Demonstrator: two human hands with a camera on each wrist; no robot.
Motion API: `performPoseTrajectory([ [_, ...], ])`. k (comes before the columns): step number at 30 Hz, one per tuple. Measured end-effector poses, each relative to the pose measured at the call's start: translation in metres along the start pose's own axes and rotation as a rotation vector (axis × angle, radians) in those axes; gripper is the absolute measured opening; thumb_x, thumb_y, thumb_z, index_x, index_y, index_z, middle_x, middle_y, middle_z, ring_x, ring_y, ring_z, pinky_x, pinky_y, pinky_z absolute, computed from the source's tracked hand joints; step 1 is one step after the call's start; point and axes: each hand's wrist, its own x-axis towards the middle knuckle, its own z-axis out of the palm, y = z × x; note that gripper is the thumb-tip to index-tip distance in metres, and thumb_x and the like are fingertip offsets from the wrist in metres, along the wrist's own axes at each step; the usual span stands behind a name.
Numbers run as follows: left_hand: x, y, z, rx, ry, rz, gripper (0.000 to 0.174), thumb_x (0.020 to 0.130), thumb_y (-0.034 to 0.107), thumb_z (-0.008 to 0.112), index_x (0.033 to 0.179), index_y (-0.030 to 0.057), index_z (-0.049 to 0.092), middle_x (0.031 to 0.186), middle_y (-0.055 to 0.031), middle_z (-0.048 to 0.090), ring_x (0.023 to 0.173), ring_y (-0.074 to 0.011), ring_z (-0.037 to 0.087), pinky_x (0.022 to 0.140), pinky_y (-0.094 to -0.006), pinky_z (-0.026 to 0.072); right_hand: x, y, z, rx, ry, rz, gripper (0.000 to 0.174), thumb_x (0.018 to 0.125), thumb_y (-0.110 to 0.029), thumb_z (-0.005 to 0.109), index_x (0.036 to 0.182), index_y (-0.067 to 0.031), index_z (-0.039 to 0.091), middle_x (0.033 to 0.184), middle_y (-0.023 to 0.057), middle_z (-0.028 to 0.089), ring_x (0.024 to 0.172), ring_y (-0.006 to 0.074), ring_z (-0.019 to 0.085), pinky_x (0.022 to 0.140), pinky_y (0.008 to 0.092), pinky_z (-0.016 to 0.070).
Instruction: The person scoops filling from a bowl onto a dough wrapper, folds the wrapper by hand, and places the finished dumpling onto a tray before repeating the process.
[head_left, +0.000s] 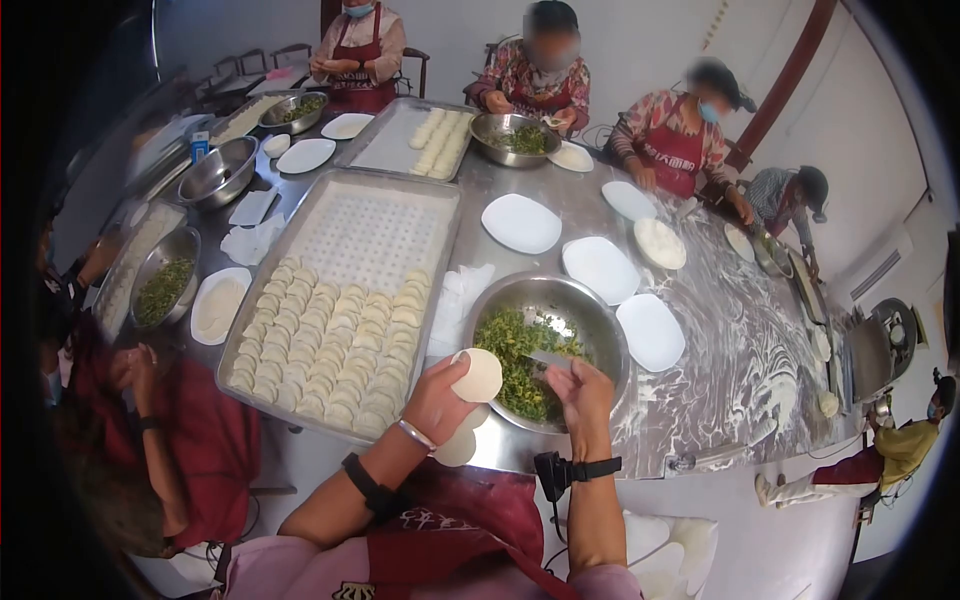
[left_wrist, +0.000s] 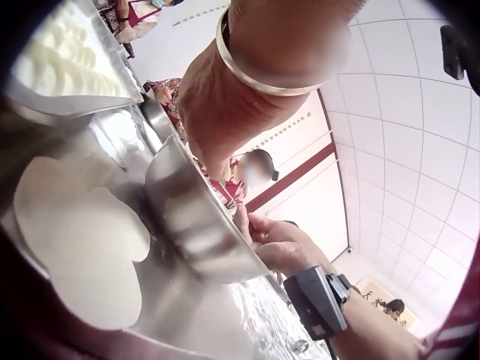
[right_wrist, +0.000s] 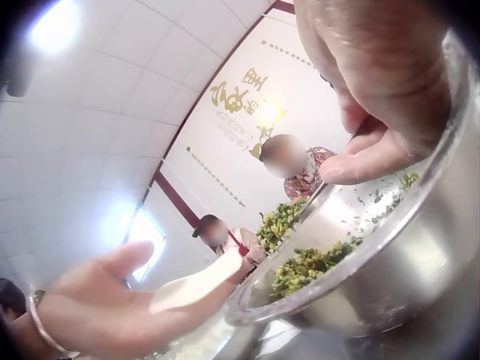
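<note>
In the head view, my left hand (head_left: 437, 402) carries a round dough wrapper (head_left: 481, 376) at the near rim of a steel bowl (head_left: 604, 335). The right wrist view shows that wrapper lying along straight fingers, the thumb raised apart from it. My right hand (head_left: 582, 397) is over the bowl and pinches a metal spatula (head_left: 549, 359). A clump of chopped green-and-yellow filling (right_wrist: 280, 223) sits at the spatula's end, above more filling (head_left: 510, 345) in the bowl. Loose wrappers (left_wrist: 79, 244) lie overlapping on the table below my left hand.
Left of the bowl is a large metal tray (head_left: 448, 235) with rows of folded dumplings (head_left: 320, 345). White plates (head_left: 600, 268) stand beyond and right of the bowl. Flour (head_left: 745, 330) streaks the table at right. Several people work around the table, one close at left.
</note>
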Motion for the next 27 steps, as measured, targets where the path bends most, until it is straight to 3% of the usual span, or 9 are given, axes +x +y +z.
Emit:
performPoseTrajectory([
  [3,0.021,-0.007,-0.006,0.023,-0.012,0.017,0.038,0.105,0.023,0.042,0.132,-0.0038,0.046,0.131,-0.0172,0.055,0.121,-0.0293,0.055,0.107,-0.0444,0.0438,-0.015,-0.012,0.007,-0.006,-0.011,-0.016,0.022,0.096,-0.003,0.052,0.109,0.0144,0.052,0.091,0.0242,0.063,0.079,0.0336,0.071,0.070,0.0382,0.0648],
  [8,0.044,-0.014,0.004,-0.159,-0.081,-0.006,0.041,0.106,0.027,0.042,0.135,-0.0015,0.045,0.133,-0.0165,0.055,0.125,-0.0297,0.053,0.110,-0.0460,0.0400,-0.047,-0.012,0.026,-0.089,-0.017,-0.226,0.021,0.097,-0.005,0.055,0.107,0.0125,0.058,0.093,0.0204,0.066,0.079,0.0300,0.072,0.072,0.0334,0.0626],
  [11,0.050,-0.012,0.012,-0.227,-0.097,-0.020,0.037,0.106,0.029,0.043,0.130,0.0018,0.049,0.128,-0.0131,0.058,0.120,-0.0270,0.056,0.106,-0.0433,0.0431,-0.066,0.007,0.027,-0.338,-0.056,-0.510,0.015,0.094,-0.003,0.060,0.105,0.0063,0.064,0.095,0.0166,0.069,0.084,0.0279,0.071,0.077,0.0319,0.0586],
  [14,0.052,-0.007,0.021,-0.238,-0.066,-0.017,0.040,0.106,0.030,0.041,0.134,0.0017,0.046,0.131,-0.0136,0.056,0.123,-0.0274,0.054,0.109,-0.0438,0.0409,-0.076,0.017,0.020,-0.968,-0.212,-1.201,0.016,0.088,0.001,0.066,0.104,-0.0005,0.068,0.098,0.0141,0.070,0.090,0.0284,0.070,0.080,0.0333,0.0555],
  [15,0.052,-0.006,0.022,-0.237,-0.050,-0.016,0.042,0.107,0.031,0.040,0.137,0.0010,0.044,0.134,-0.0147,0.055,0.126,-0.0282,0.052,0.111,-0.0448,0.0387,-0.078,0.024,0.020,-0.941,-0.246,-1.232,0.022,0.081,0.003,0.070,0.102,-0.0044,0.070,0.099,0.0138,0.070,0.094,0.0306,0.068,0.079,0.0359,0.0548],
  [18,0.054,-0.007,0.017,-0.200,-0.056,-0.009,0.043,0.107,0.032,0.039,0.137,0.0010,0.044,0.134,-0.0148,0.055,0.126,-0.0278,0.052,0.111,-0.0442,0.0396,-0.078,0.029,0.020,-0.986,-0.332,-1.239,0.026,0.078,0.007,0.072,0.102,-0.0040,0.070,0.098,0.0149,0.071,0.092,0.0318,0.067,0.082,0.0382,0.0535],
  [21,0.051,-0.007,0.014,-0.213,-0.030,-0.020,0.044,0.107,0.032,0.039,0.137,0.0007,0.044,0.134,-0.0154,0.054,0.126,-0.0284,0.052,0.111,-0.0448,0.0392,-0.079,0.017,0.018,-0.960,-0.337,-1.241,0.018,0.084,0.002,0.069,0.102,-0.0018,0.070,0.099,0.0138,0.071,0.093,0.0280,0.067,0.082,0.0380,0.0537],
  [24,0.049,-0.009,0.006,-0.239,-0.080,-0.035,0.045,0.107,0.033,0.037,0.138,0.0003,0.043,0.135,-0.0163,0.054,0.127,-0.0296,0.050,0.112,-0.0455,0.0383,-0.082,-0.001,0.014,-0.824,-0.243,-0.874,0.016,0.092,-0.006,0.065,0.104,0.0024,0.068,0.100,0.0136,0.071,0.093,0.0244,0.069,0.082,0.0351,0.0543],
  [27,0.045,-0.009,0.001,-0.229,-0.119,-0.041,0.046,0.107,0.034,0.036,0.138,-0.0003,0.042,0.137,-0.0169,0.052,0.129,-0.0307,0.049,0.113,-0.0461,0.0372,-0.082,-0.008,0.018,-0.374,-0.153,-0.503,0.024,0.098,-0.013,0.059,0.108,0.0092,0.064,0.096,0.0174,0.068,0.088,0.0271,0.071,0.078,0.0365,0.0595],
])
